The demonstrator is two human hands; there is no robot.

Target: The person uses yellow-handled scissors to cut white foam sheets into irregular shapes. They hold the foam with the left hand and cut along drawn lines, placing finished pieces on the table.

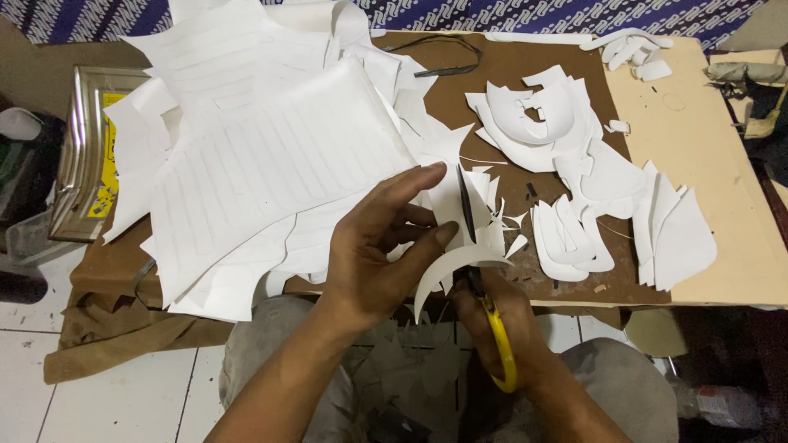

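Head view: left hand (379, 246) pinches white sheet (271, 172); right hand (501, 324) grips yellow-handled scissors (484, 279) cutting it.

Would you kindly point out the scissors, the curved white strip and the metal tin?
scissors (497, 340): head view, yellow handle.
curved white strip (447, 267): head view, its middle.
metal tin (82, 148): head view, lid's left part.

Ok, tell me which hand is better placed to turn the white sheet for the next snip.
Left, probably. The left hand already pinches the white sheet beside the blades; the right hand is occupied with the yellow-handled scissors.
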